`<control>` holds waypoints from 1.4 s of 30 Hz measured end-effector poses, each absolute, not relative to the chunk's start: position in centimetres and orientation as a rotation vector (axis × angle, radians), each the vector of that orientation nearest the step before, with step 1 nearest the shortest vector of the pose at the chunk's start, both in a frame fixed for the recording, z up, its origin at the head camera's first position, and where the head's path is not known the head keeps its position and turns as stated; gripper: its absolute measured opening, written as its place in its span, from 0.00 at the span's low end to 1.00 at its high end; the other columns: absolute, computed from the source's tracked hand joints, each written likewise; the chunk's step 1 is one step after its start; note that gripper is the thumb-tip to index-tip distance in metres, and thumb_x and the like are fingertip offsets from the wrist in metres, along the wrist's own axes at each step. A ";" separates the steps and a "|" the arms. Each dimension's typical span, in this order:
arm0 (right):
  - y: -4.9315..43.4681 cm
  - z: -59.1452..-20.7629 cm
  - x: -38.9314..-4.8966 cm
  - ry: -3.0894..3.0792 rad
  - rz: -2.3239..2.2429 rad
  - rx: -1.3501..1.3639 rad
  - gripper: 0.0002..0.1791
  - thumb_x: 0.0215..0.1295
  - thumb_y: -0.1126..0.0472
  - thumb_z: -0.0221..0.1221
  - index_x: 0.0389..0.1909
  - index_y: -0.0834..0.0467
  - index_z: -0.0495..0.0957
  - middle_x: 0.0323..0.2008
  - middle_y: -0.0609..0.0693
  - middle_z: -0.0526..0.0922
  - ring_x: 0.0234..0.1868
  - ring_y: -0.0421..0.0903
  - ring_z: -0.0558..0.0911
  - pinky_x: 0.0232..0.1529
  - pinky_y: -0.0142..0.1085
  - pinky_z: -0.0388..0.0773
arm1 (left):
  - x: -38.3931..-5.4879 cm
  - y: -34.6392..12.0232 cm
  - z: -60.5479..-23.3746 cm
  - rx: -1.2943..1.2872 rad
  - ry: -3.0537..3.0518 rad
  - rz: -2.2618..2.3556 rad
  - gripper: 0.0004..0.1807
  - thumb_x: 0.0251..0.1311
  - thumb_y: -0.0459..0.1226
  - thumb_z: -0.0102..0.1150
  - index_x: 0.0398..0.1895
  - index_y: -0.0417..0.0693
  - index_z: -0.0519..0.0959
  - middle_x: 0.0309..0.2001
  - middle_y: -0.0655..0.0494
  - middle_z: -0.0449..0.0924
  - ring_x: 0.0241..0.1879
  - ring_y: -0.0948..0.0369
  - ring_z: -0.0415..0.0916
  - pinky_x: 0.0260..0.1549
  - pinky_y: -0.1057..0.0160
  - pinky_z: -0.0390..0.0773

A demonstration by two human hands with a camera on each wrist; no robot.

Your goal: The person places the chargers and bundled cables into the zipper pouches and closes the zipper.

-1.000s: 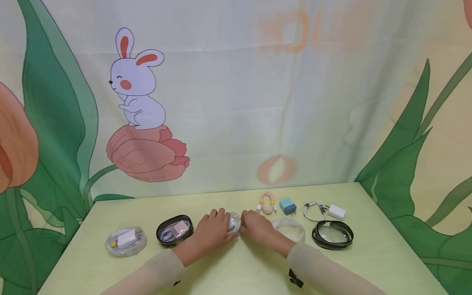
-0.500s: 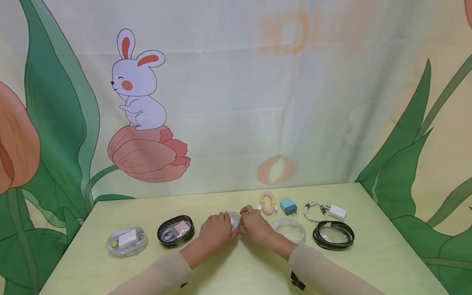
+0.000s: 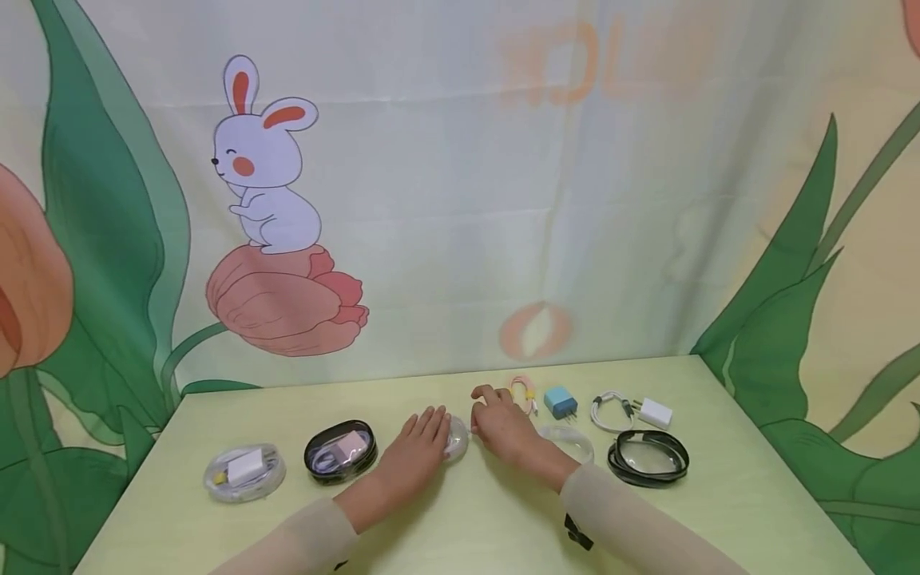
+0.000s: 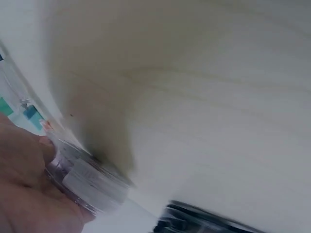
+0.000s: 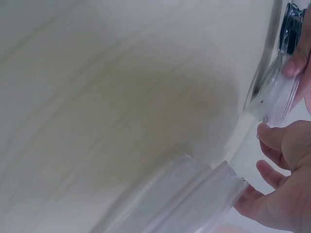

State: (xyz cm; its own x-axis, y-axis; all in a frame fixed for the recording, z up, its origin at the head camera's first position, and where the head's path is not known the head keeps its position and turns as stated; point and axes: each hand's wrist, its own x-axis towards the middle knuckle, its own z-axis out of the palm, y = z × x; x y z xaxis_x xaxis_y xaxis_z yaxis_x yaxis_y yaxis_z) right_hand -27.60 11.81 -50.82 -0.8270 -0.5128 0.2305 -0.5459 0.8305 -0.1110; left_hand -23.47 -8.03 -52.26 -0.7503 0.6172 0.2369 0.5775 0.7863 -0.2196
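My left hand (image 3: 415,455) lies over a small clear plastic case (image 3: 456,438), its fingers stretched along the top. In the left wrist view, fingers and thumb span this case, and a white block shows through its wall. My right hand (image 3: 503,427) is at the case's right edge with its fingers curled. In the right wrist view, its thumb and index finger pinch a small pull (image 5: 265,121) at the case's end; its other fingers are bent and hold nothing. Another clear case (image 3: 575,441) stands beside the right forearm, partly hidden by it.
To the left are a clear case with a white charger (image 3: 246,471) and a black-rimmed case (image 3: 341,452) with a pink charger. At the right stand a black case (image 3: 648,459), a pink cable (image 3: 522,393), a blue charger (image 3: 561,402), a white cable (image 3: 611,409) and a white charger (image 3: 655,413).
My left hand's fingers have straightened and flattened over the case. The right hand has shifted slightly away and up, opening a gap between the hands that shows more of the case.
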 end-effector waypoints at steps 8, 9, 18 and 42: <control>11.9 -50.7 -28.2 -2.759 0.239 0.980 0.07 0.64 0.62 0.69 0.28 0.54 0.81 0.65 0.59 0.73 0.63 0.64 0.73 0.51 0.52 0.81 | -23.7 -9.1 -52.9 -1.016 -2.620 0.201 0.24 0.70 0.28 0.44 0.69 0.31 0.68 0.71 0.37 0.66 0.71 0.44 0.65 0.66 0.47 0.69; 11.8 -50.8 -28.2 -2.750 0.232 1.005 0.07 0.64 0.62 0.69 0.28 0.55 0.81 0.66 0.60 0.72 0.64 0.65 0.72 0.54 0.53 0.79 | -23.5 -9.0 -52.7 -1.003 -2.662 0.163 0.25 0.71 0.30 0.46 0.69 0.30 0.68 0.72 0.35 0.65 0.71 0.43 0.64 0.67 0.46 0.68; 11.1 -51.2 -27.6 -2.870 0.125 1.080 0.06 0.71 0.62 0.62 0.35 0.58 0.75 0.70 0.74 0.63 0.70 0.76 0.62 0.64 0.61 0.70 | -23.1 -6.7 -52.6 -0.645 -2.829 -0.033 0.38 0.73 0.49 0.55 0.69 0.23 0.64 0.71 0.29 0.63 0.72 0.40 0.62 0.68 0.45 0.66; 11.9 -50.1 -27.8 -2.741 0.194 1.120 0.07 0.64 0.60 0.68 0.31 0.55 0.80 0.68 0.70 0.69 0.69 0.71 0.66 0.65 0.63 0.68 | -23.1 -6.7 -51.5 -0.707 -3.031 -0.152 0.47 0.70 0.56 0.51 0.74 0.24 0.57 0.75 0.28 0.53 0.76 0.38 0.52 0.71 0.42 0.59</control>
